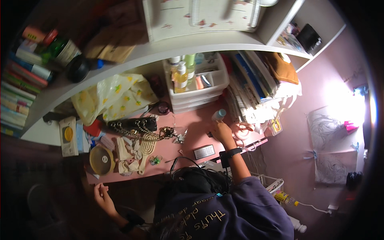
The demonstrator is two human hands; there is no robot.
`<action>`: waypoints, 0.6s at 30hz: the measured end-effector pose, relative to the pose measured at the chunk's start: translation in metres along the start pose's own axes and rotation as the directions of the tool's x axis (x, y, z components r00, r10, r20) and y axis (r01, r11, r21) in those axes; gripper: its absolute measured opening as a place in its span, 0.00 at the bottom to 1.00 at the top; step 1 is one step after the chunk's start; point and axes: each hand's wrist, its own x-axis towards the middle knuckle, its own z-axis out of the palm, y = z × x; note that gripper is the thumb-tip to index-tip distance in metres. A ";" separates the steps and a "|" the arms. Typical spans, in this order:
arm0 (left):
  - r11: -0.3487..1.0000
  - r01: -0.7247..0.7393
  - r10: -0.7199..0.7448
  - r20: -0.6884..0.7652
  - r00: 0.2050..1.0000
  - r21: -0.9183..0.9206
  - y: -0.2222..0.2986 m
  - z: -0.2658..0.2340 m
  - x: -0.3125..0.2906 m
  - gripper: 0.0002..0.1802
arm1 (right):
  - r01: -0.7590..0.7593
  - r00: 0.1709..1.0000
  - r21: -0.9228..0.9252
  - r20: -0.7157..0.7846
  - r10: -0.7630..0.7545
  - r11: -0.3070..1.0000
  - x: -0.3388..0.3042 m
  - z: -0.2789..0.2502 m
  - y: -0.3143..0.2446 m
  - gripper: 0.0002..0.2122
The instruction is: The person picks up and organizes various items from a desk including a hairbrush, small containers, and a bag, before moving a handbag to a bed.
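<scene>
Over the right part of the pink desk, my right hand is closed around a small pale bottle with a light blue cap. The bottle's lower part is hidden by my fingers. A small white box with dark print lies just nearer than that hand. My left hand hangs off the desk's front left edge, its fingers loosely bent and apart, with nothing in them. Closest to it is a round, shallow, tan dish. Beside the dish are a beige paddle brush and crumpled cream cloth bits.
A white drawer organizer holding bottles stands at the back. Books and papers lean to its right. A yellow-patterned plastic bag and a chain-strapped black bag lie left. The white shelf overhangs the desk. A dark cable crosses the front edge.
</scene>
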 end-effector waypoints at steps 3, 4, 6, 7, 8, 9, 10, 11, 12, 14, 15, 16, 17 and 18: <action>0.998 -0.059 0.059 -0.051 0.997 0.013 0.009 -0.011 0.002 0.12 | -0.068 0.991 0.072 0.121 0.059 0.995 0.001 0.026 0.009 0.20; 0.999 -0.052 0.052 -0.064 0.997 0.015 0.013 -0.012 0.004 0.12 | -0.055 0.991 0.073 0.125 0.045 0.996 0.001 0.042 0.019 0.20; 0.998 -0.065 0.065 -0.067 0.996 -0.006 0.018 -0.012 0.010 0.11 | -0.033 0.999 0.106 -0.020 0.035 0.994 -0.001 0.065 0.033 0.19; 0.997 -0.071 0.070 -0.074 0.995 -0.015 0.017 -0.013 0.012 0.11 | -0.043 0.997 0.116 -0.066 0.050 0.992 -0.001 0.071 0.034 0.18; 0.997 -0.070 0.068 -0.081 0.994 -0.014 0.018 -0.013 0.013 0.11 | -0.035 0.997 0.117 -0.065 0.043 0.992 0.001 0.075 0.037 0.18; 0.997 -0.073 0.071 -0.082 0.994 -0.018 0.020 -0.013 0.014 0.11 | -0.066 0.997 0.118 -0.028 0.070 0.991 0.002 0.073 0.034 0.16; 0.997 -0.078 0.076 -0.081 0.994 -0.022 0.022 -0.012 0.014 0.11 | -0.099 0.995 0.117 0.008 0.099 0.988 0.003 0.071 0.031 0.14; 0.997 -0.078 0.076 -0.082 0.994 -0.022 0.024 -0.011 0.015 0.11 | -0.098 0.995 0.118 0.007 0.097 0.988 0.003 0.068 0.030 0.14; 0.996 -0.082 0.080 -0.067 0.994 -0.025 0.027 -0.009 0.015 0.11 | -0.087 0.996 0.166 0.041 0.081 0.982 0.004 0.063 0.029 0.12; 0.995 -0.091 0.089 -0.050 0.995 -0.032 0.029 -0.007 0.017 0.11 | -0.080 0.995 0.214 0.069 0.067 0.973 0.004 0.058 0.026 0.10; 0.995 -0.094 0.093 -0.039 0.995 -0.027 0.029 -0.006 0.019 0.11 | -0.052 0.999 0.229 0.013 0.050 0.972 0.001 0.056 0.026 0.09; 0.995 -0.098 0.098 -0.027 0.995 -0.023 0.030 -0.004 0.020 0.10 | -0.024 0.998 0.241 -0.044 0.035 0.970 -0.002 0.054 0.026 0.09; 0.994 -0.105 0.104 -0.020 0.994 -0.027 0.030 -0.003 0.022 0.10 | -0.030 0.998 0.240 -0.050 0.043 0.970 -0.002 0.053 0.026 0.09; 0.995 -0.100 0.100 -0.017 0.995 -0.028 0.030 -0.002 0.024 0.10 | -0.028 0.992 0.260 -0.108 0.058 0.965 -0.001 0.052 0.025 0.08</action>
